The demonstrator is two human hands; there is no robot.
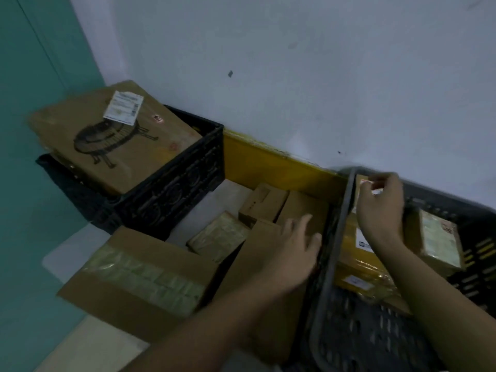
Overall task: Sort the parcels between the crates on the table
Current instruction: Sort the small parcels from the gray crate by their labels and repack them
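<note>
Parcel sorting corner, likely a small storeroom or mailroom. Taped cardboard boxes with shipping labels fill black plastic crates on a table. Bare white wall, teal side wall.

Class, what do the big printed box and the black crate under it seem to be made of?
Printed box: matte brown cardboard, judging by its flat panels, inked drawing and stuck-on paper label. Black crate: probably moulded plastic, given its dark patterned sides, though dim light leaves this uncertain.
</note>
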